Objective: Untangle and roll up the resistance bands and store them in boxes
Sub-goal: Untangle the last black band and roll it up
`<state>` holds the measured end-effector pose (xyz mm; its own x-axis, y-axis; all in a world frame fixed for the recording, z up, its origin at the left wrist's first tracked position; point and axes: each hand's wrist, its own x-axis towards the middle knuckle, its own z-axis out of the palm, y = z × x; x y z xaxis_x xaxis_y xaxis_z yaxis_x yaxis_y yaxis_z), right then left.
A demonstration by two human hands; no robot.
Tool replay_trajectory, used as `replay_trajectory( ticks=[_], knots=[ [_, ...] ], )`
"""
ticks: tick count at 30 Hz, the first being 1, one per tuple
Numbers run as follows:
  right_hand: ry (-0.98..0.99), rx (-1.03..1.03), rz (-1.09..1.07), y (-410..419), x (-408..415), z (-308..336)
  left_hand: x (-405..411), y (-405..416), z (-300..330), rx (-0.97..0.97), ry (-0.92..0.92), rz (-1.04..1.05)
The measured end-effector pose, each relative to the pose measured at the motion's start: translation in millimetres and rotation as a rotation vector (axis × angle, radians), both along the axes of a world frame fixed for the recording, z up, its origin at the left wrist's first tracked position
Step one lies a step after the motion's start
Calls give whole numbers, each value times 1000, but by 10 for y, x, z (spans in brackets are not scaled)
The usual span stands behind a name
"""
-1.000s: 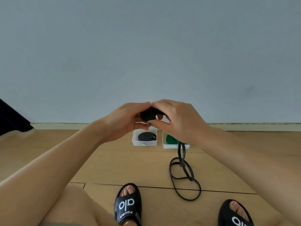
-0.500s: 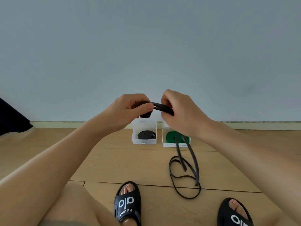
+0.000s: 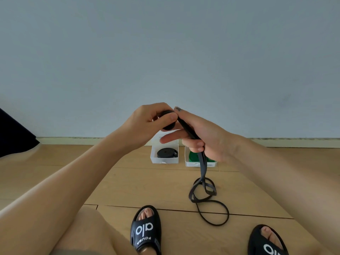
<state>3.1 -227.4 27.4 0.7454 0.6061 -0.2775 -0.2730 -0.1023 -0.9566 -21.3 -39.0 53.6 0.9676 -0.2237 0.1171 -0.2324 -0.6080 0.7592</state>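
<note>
Up front, our left hand [image 3: 147, 124] pinches the rolled part of the black band [image 3: 168, 120]; our right hand [image 3: 204, 137] grips its loose tail, which trails to the floor [image 3: 73, 177] at 5 o'clock. Two boxes [image 3: 164, 160] sit beyond, each holding a rolled band.

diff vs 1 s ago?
Right hand slid back along the black band, drawing a strand taut from the roll that the left hand grips; floor loops shifted. Both boxes with stored rolls unchanged.
</note>
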Motion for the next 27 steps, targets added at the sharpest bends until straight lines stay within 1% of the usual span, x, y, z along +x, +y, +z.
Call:
replay_trajectory(
  ticks=[4,7,10,12,15,17,18,19,21,23,27],
  knots=[
    [98,128,-7,-6,-12,-32,-17,1,-7,-5,-9,6],
    [164,239,-50,-5,-42,-47,-24,-14,-11,-21,-23,13],
    [158,276,-100,9,-38,-32,-16,-14,20,-35,-43,1],
    [135,218,-102,-17,-4,-24,-7,26,34,41,-70,-32],
    [53,23,-72,-90,21,-26,-18,96,50,250,-92,-120],
    [5,-61,-61,-118,24,-36,-37,68,58,394,-95,-158],
    [-15,-84,-55,-118,23,-38,-39,39,60,439,-115,-163],
    [-33,-97,-50,-110,25,-36,-36,11,65,442,-133,-160],
    [-46,-95,-38,-102,27,-10,-34,-24,82,310,-120,-130],
    [1,-41,-1,-134,29,39,-30,-4,86,163,-91,-111],
    [156,135,114,-197,18,136,-55,14,74,24,-68,-87]
  ],
)
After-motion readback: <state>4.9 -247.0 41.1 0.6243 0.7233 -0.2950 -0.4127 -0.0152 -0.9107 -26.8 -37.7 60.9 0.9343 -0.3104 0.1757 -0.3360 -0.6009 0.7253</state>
